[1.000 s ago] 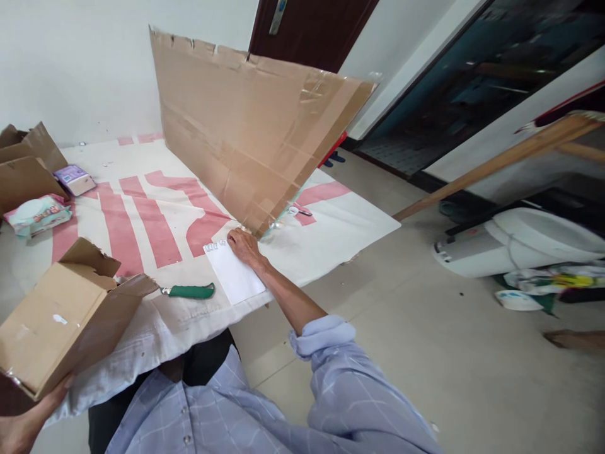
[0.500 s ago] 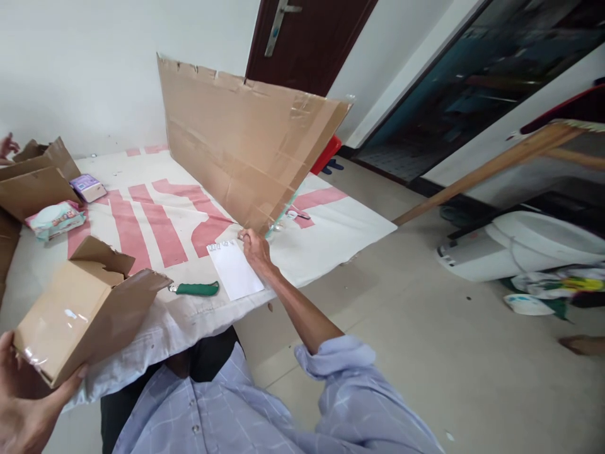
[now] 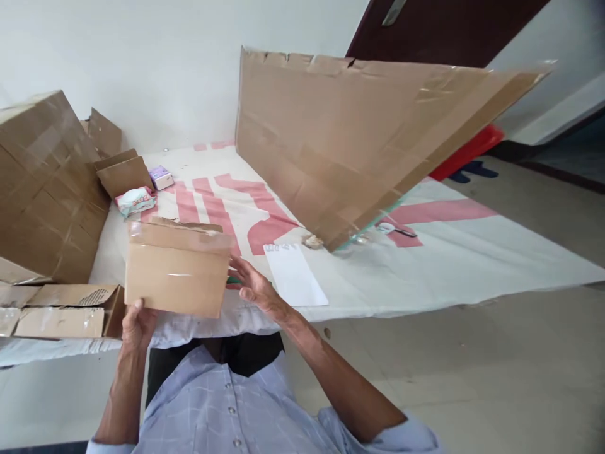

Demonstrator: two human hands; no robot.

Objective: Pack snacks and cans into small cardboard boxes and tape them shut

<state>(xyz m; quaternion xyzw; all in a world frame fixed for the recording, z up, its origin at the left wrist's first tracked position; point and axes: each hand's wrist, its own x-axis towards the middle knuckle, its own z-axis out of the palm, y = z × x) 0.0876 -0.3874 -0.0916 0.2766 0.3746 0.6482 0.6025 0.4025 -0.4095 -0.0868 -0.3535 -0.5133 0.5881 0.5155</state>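
My left hand [image 3: 138,325] grips the lower left corner of a small cardboard box [image 3: 177,277], thumb on its front face. The box is tilted up over the table's front edge, its torn flaps at the top. At its right side is my right hand [image 3: 258,289], fingers apart and their tips close to the box edge; whether they touch it I cannot tell. Between that hand and the box shows a bit of a green utility knife [image 3: 233,280], mostly hidden. A white spiral notepad [image 3: 297,277] lies just right of the hand.
A big cardboard sheet [image 3: 331,139] stands slanted on the cloth-covered table [image 3: 454,265]. Large taped cartons [image 3: 47,189] and a flat, long carton [image 3: 61,309] occupy the left side. A wipes pack [image 3: 136,202] and a purple tissue pack [image 3: 161,178] lie behind the box.
My right hand has left the cardboard sheet's bottom corner and come left to the small box. My left hand has brought the box right and turned its face towards me. The view has swung left.
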